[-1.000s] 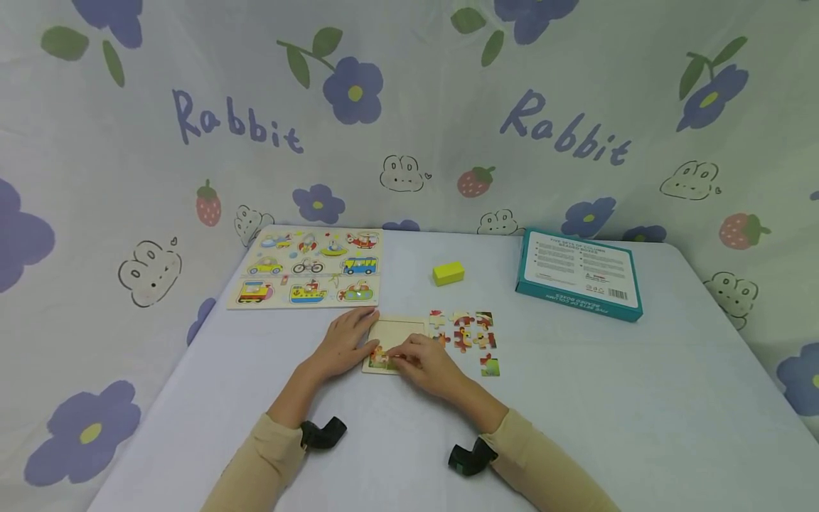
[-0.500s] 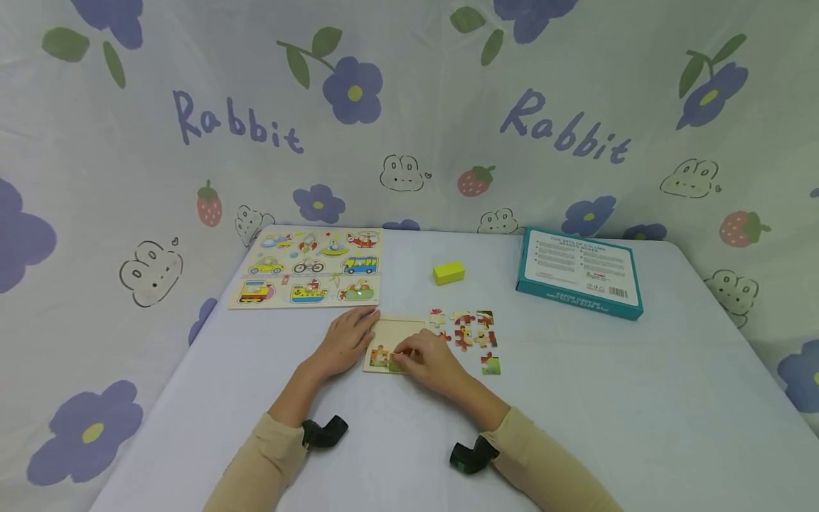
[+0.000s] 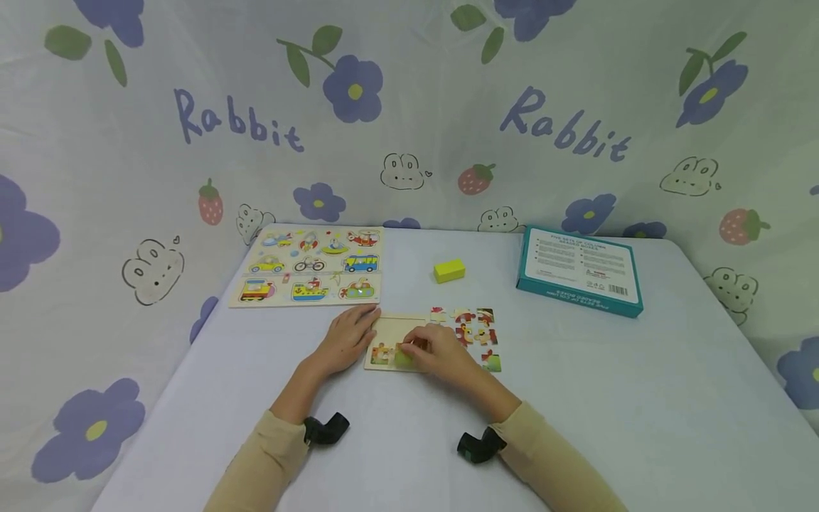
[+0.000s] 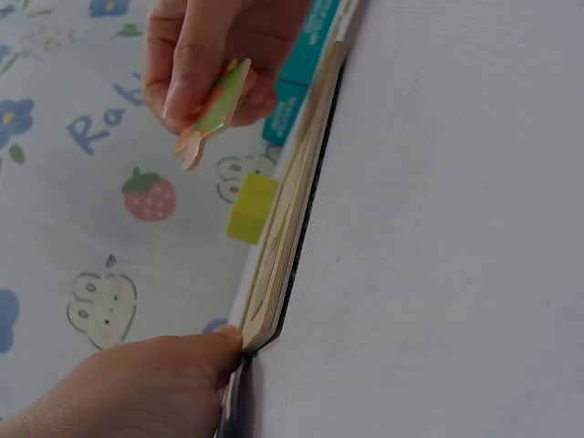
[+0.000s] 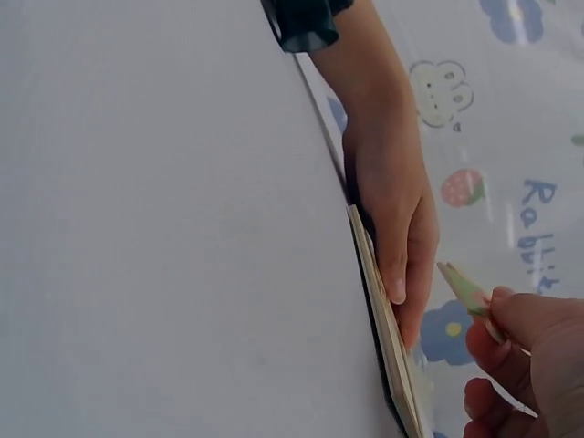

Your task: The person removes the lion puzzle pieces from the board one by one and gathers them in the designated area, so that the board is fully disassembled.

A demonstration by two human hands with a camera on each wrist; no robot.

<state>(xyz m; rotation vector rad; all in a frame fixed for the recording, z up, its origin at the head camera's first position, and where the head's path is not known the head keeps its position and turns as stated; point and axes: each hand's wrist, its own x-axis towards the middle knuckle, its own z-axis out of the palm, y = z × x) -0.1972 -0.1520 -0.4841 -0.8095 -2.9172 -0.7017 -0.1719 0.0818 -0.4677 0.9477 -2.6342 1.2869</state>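
My left hand (image 3: 346, 337) rests along the left side of a small wooden puzzle tray (image 3: 392, 326), its thumb at the tray's edge in the left wrist view. Above the tray's lower part, my right hand (image 3: 443, 350) pinches a green and reddish jigsaw piece (image 4: 222, 102) between thumb and fingers. That piece is held tilted, clear of the tray in both wrist views. Another jigsaw piece (image 3: 381, 354) lies in the tray's lower left corner. Several loose jigsaw pieces (image 3: 484, 335) lie right of the tray, some partly hidden by my right hand.
A wooden board of vehicle pictures (image 3: 304, 272) lies at the back left. Behind the tray stands a yellow block (image 3: 449, 271). A teal box (image 3: 579, 272) lies at the back right, near a printed curtain (image 3: 435, 78).
My right hand has drawn a little to the right, carrying the jigsaw piece off the lower left one, now more exposed. My left hand stays at the tray.
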